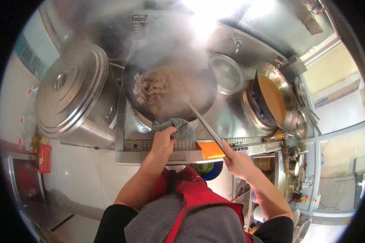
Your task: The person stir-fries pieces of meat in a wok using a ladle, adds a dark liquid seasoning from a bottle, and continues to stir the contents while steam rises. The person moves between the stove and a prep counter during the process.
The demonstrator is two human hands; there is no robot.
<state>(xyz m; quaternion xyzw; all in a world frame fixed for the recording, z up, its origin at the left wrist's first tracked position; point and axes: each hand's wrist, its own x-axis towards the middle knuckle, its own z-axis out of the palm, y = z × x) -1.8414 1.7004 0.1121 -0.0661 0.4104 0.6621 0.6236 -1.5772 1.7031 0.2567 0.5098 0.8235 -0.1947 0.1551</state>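
A large dark wok sits on the stove, with browned pieces of meat heaped at its left side. Thick steam rises from it and blurs the far rim. My left hand grips a grey-green cloth pressed against the wok's near rim. In my right hand is the long metal handle of a cooking utensil. It slants up and left into the wok, where steam and food obscure its head.
A big lidded steel pot stands left. Right of the wok are a round metal basin and a tilted wok of orange-brown liquid. An orange sheet lies at the stove's front edge, near a bamboo brush. A blue basin holds greens below.
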